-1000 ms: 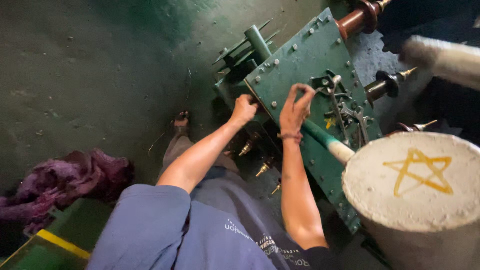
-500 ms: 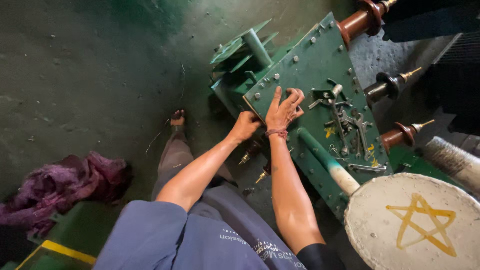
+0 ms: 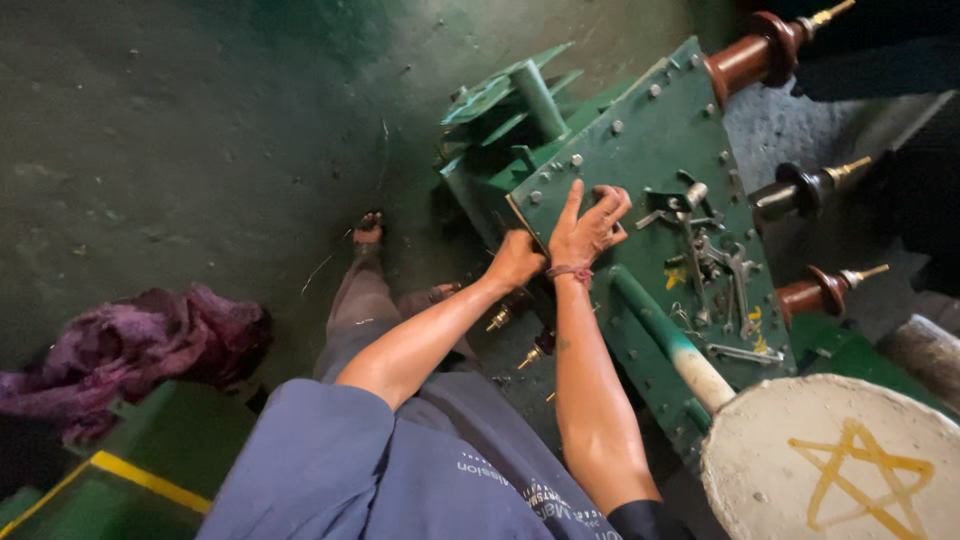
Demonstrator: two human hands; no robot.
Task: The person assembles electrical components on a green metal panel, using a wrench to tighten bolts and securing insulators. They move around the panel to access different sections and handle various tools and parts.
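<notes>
A green metal transformer lid (image 3: 650, 130) with bolts along its rim lies tilted in front of me. My left hand (image 3: 515, 260) grips the lid's near edge at its underside. Resting on top of the lid is my right hand (image 3: 588, 228), fingers pinched on something small that I cannot make out, index finger raised. A red thread circles that wrist. Loose spanners and wrenches (image 3: 715, 260) lie on the lid just right of my right hand.
Brown porcelain bushings (image 3: 755, 55) (image 3: 815, 290) stick out along the lid's right side. A green pipe (image 3: 660, 335) runs to a round white concrete block (image 3: 840, 460) with a yellow star. A purple rag (image 3: 120, 345) lies left on the dark floor, by a green box (image 3: 100, 490).
My right hand slid left and down the lid away from the tools. My left hand dropped to the lid's lower edge. The view shifted, moving the concrete block down and right.
</notes>
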